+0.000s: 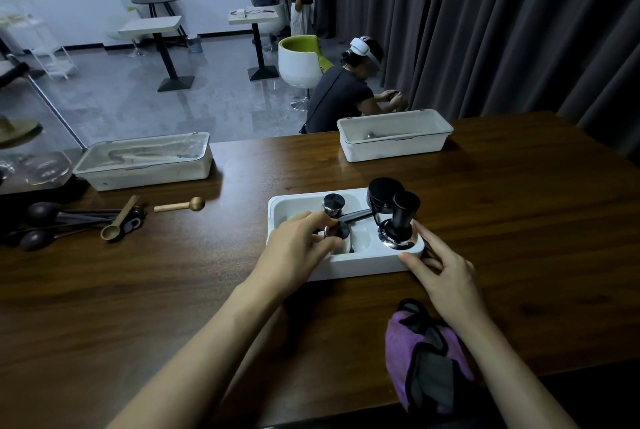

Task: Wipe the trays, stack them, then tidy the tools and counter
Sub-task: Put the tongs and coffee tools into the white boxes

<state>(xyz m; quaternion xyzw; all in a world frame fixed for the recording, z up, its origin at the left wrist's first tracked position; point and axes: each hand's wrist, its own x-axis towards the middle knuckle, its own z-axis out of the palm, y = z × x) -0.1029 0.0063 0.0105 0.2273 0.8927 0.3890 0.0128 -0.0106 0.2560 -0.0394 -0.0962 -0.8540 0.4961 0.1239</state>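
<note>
A white tool tray sits on the dark wooden counter in front of me. It holds a black tamper, a black round tool and a metal-topped piece. My left hand reaches into the tray and pinches a small dark round tool. My right hand grips the tray's near right corner, beside the tamper. A purple and grey cloth lies crumpled near the counter's front edge, under my right forearm.
Two white lidded boxes stand at the back: one at left, one at right. Wooden spoons and dark spoons lie at left. Glassware sits far left. A person crouches beyond the counter.
</note>
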